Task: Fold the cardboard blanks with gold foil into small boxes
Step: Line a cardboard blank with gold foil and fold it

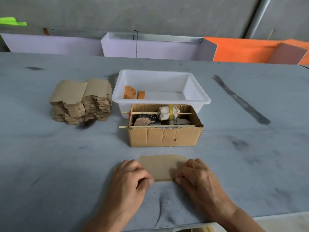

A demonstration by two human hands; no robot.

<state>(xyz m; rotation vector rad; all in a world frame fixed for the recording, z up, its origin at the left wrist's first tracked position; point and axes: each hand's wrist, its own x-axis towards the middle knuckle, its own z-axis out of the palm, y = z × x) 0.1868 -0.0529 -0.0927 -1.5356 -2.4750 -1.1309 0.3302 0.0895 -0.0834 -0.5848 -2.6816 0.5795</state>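
On the near middle of the grey tabletop (50, 164), a cardboard blank (161, 166) is lying flat, and both hands are pinching its near edge: the left hand (132, 178) at its left corner, the right hand (199, 176) at its right, each grip clamped on the card. Just beyond are standing a cardboard box (164, 137) and a white tub (160, 86), with stacked blanks (80, 101) far left. Bare surface is lying open on both sides. No readable writing is showing.

A stained grey table (50, 164) stands before a bare grey concrete wall (150, 14).
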